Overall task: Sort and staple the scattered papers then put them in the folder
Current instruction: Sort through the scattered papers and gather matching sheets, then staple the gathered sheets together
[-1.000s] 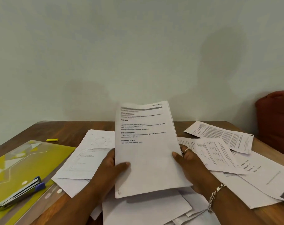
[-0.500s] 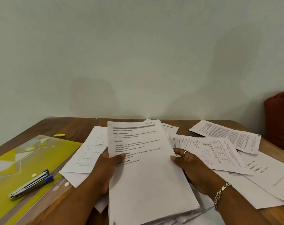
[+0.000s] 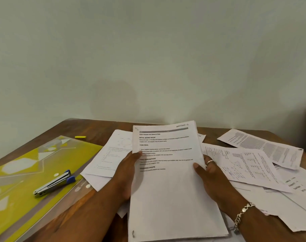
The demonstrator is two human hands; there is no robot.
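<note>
We have lowered the white printed paper stack (image 3: 171, 180) toward the brown wooden counter (image 3: 96, 126). Left hand (image 3: 126, 175) and right hand (image 3: 211, 179) each clamp a side edge, ready for stapling. The stack's near edge is cut off; its sheet count is unreadable.

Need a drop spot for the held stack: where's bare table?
Bare brown wooden table: strip between yellow marker cap and wall; patch beside yellow plastic folder, near left forearm. Crowded: right half under loose white sheets.
</note>
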